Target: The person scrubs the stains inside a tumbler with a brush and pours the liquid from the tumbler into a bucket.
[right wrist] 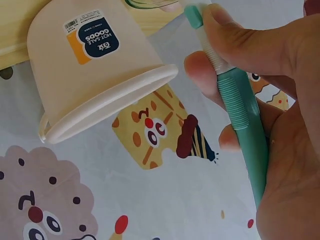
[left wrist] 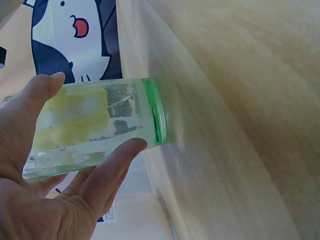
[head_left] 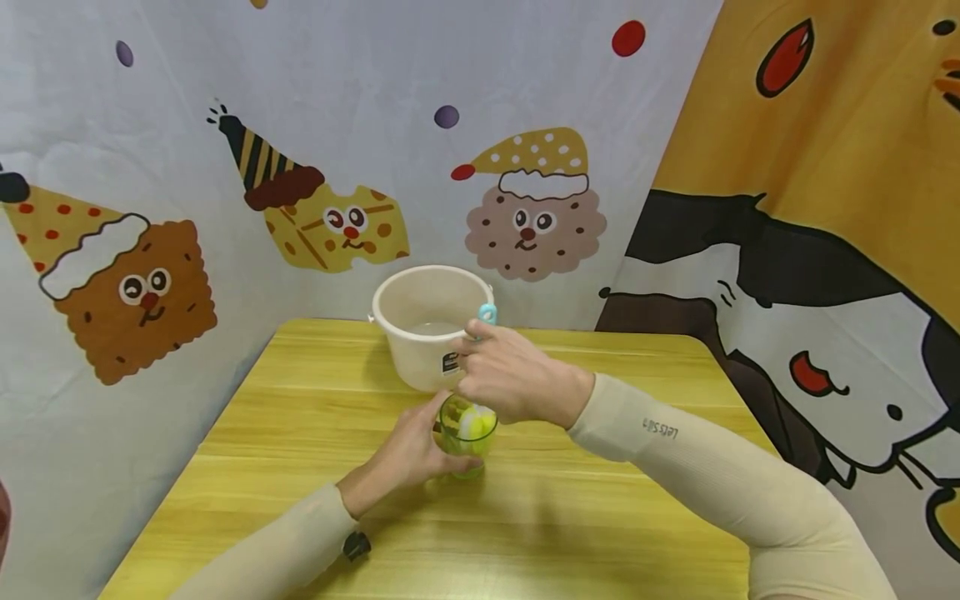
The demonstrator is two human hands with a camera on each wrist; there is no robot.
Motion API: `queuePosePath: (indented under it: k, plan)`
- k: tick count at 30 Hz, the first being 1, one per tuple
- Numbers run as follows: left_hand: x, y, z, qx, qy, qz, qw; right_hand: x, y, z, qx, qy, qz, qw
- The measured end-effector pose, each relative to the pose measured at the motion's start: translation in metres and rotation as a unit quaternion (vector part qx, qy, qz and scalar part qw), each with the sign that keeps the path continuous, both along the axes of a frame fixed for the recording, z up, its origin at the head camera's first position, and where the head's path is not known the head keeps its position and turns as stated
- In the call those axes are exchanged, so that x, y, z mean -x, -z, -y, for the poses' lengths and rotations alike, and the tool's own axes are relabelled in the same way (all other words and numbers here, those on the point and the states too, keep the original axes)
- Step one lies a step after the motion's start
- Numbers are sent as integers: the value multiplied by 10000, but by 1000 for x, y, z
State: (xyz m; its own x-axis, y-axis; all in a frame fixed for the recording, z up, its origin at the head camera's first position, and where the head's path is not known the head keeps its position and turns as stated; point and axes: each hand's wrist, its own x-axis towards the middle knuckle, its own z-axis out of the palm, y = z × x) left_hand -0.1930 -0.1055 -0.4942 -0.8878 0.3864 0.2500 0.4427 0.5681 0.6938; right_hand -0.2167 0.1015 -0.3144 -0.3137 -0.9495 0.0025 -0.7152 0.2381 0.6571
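Head view: one clear green-tinted glass [head_left: 467, 457], near the middle of the table [head_left: 585, 525], just in front of the bucket. One left hand [head_left: 405, 450], mine, thumb and fingers parted to the glass's width and gripping its sides. One yellow-and-white sponge head [head_left: 476, 423], inside the glass. One right hand [head_left: 517, 375], mine, above the glass, fingers curled round a blue-green handle [head_left: 487, 314] with a looped end. One cream bucket [head_left: 416, 362], upright, toward the table's far edge. Two pale sleeves [head_left: 675, 454] on my forearms, the right one lettered. Cartoon-printed cloth [head_left: 360, 50] behind.

Left wrist view: the same glass, my thumb on one side, fingers on the other; sponge head seen through the wall. Whether the base touches the table, I cannot tell.

Right wrist view: handle with ribbed grip and whitish ribbed neck, held between my thumb and bent fingers; bucket alongside, its label reading "HOT SALE GOODS".
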Motion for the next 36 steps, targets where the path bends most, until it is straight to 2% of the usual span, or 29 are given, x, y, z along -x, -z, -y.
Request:
queuePosePath:
  k: [5, 8, 13, 22, 27, 36]
  plan:
    - [0, 1, 0, -43, 73, 13, 10000, 2, 0, -3, 150, -13, 232, 9996]
    - [0, 1, 0, -55, 103, 21, 9999, 4, -1, -5, 295, 6, 521, 9982]
    - [0, 1, -2, -85, 65, 26, 9999, 7, -1, -8, 541, 54, 972, 9938]
    - [0, 2, -3, -61, 57, -71, 9999, 7, 1, -13, 875, 159, 1454, 9854]
    - [0, 1, -3, -76, 63, -94, 9999, 7, 5, -16, 1050, 219, 1593, 9814]
    - [0, 1, -4, -101, 53, -122, 9999, 6, 12, -17, 1243, 240, 1504, 9805]
